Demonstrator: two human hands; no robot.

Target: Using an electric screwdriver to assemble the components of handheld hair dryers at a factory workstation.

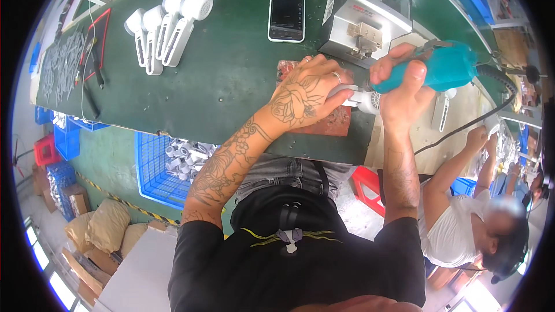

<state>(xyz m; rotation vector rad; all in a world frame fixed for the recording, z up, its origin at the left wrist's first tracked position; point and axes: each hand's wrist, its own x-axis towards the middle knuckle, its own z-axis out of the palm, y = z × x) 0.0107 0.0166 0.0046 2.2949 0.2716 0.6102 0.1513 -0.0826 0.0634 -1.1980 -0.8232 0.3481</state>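
Note:
My left hand (309, 92) is closed around a white handheld appliance with a round grilled head (367, 102), pressing it over a worn reddish pad (321, 126). The fingers cover most of its handle. In my right hand (407, 89) is a teal electric screwdriver (445, 68), lying nearly level, its front end close to the appliance's head. Whether its tip touches the appliance is hidden. Several similar white appliances (180, 40) lie side by side at the back left of the green bench (231, 69).
A phone (287, 14) and a grey metal machine (370, 14) stand at the back. A black cable (491, 110) trails from the screwdriver. Below the bench sits a blue basket (151, 167) of white parts. At right, a person (468, 214) works nearby.

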